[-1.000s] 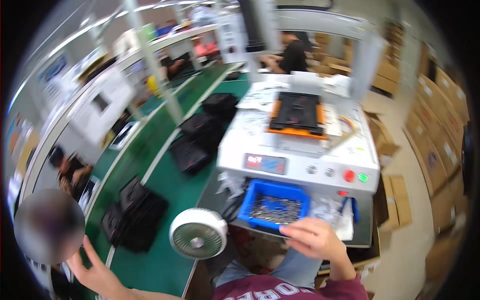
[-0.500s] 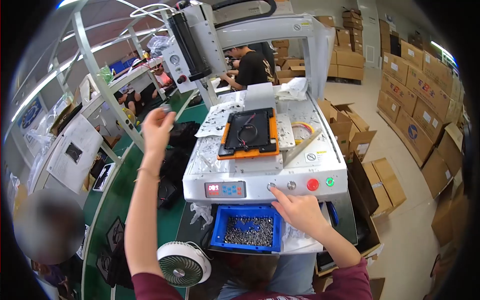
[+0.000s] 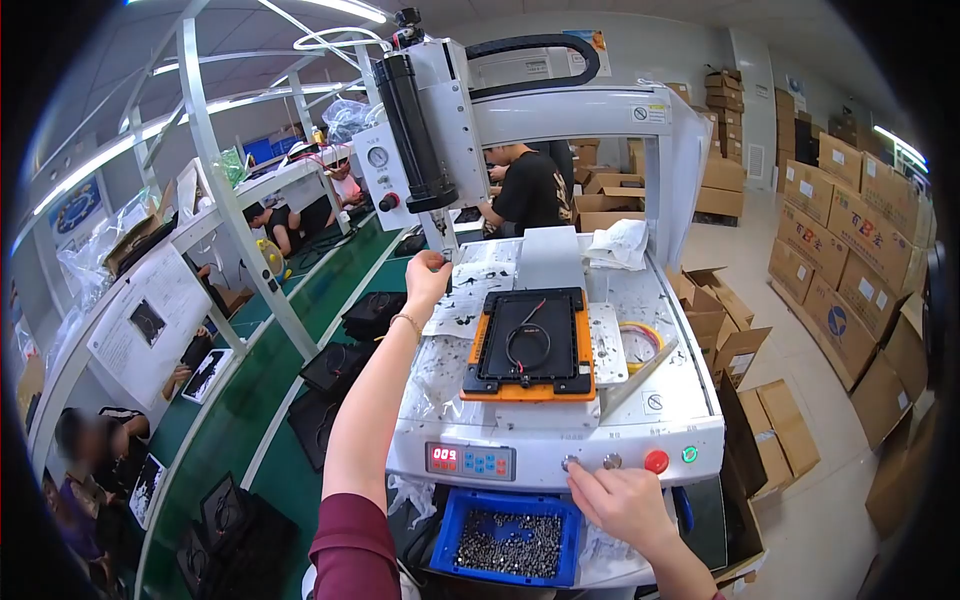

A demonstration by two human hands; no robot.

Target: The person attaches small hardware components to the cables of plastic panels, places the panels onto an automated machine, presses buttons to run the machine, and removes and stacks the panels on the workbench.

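My left hand (image 3: 428,280) is raised with its fingertips pinched together, right at the lower tip of the machine's head (image 3: 437,235). What lies between those fingertips is too small to make out. My right hand (image 3: 625,508) holds nothing, and its extended index finger touches a silver push button (image 3: 571,464) on the front of the white machine (image 3: 545,448). An orange fixture (image 3: 582,345) on the machine bed carries a black rectangular frame (image 3: 500,345). A coiled black cable (image 3: 528,347) with a red end lies on that frame.
A blue bin (image 3: 447,540) of small metal parts stands below the machine front. Beside the button are a red button (image 3: 656,461) and a digital display panel (image 3: 470,461). Black parts lie on the green bench (image 3: 270,400) at left. Cardboard boxes (image 3: 840,240) stand at right; other people sit behind.
My left hand has moved right, from beside the machine to the tip of its head. My right index finger stays at the same button. The camera view has shifted.
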